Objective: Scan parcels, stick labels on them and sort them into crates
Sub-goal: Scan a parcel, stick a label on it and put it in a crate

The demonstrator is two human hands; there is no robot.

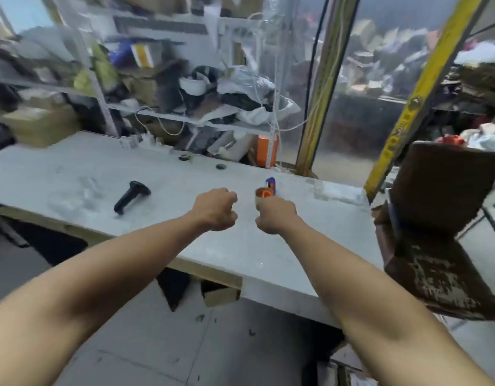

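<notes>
Both my arms reach out over a grey table [73, 174]. My left hand [216, 208] is curled into a fist and holds nothing that I can see. My right hand [275, 215] grips a tape dispenser [264, 195] with a brown roll, an orange core and a blue handle, just above the table top. A black handheld scanner [132, 196] lies on the table to the left of my left hand. No parcel is in view.
A cluttered metal shelf [185, 118] stands behind the table. A brown worn chair [441, 227] is at the right. A yellow post [416, 98] leans at the right rear. Clear plastic scraps [335, 192] lie near the table's right edge.
</notes>
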